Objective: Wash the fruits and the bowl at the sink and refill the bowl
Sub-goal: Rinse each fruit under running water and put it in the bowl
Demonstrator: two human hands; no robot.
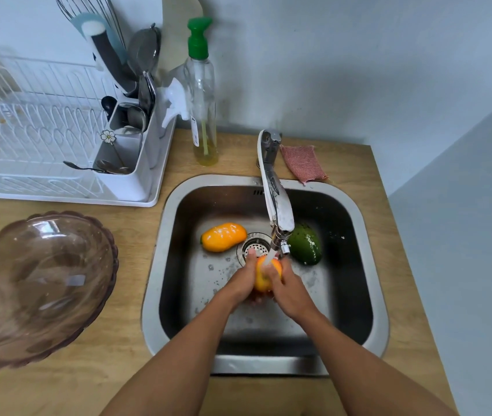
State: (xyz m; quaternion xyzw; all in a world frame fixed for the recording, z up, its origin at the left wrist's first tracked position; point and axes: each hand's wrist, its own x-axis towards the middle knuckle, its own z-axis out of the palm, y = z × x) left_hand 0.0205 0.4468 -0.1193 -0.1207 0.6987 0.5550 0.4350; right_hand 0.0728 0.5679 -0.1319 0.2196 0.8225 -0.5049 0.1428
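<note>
Both hands hold a yellow-orange fruit (264,276) under the running water of the tap (277,205), in the middle of the steel sink (160,265). My left hand (243,280) cups it from the left, my right hand (288,288) wraps it from the right. An orange-yellow pepper-like fruit (223,236) lies on the sink floor left of the drain. On the right of the drain lies a wet green avocado (306,244). A clear brownish bowl (34,289) with a scalloped rim stands on the wooden counter, left of the sink.
A white dish rack (43,139) with a cutlery holder stands at the back left. A soap bottle (202,97) with a green pump stands behind the sink. A pink scrub cloth (303,163) lies beside the tap base. A wall runs close on the right.
</note>
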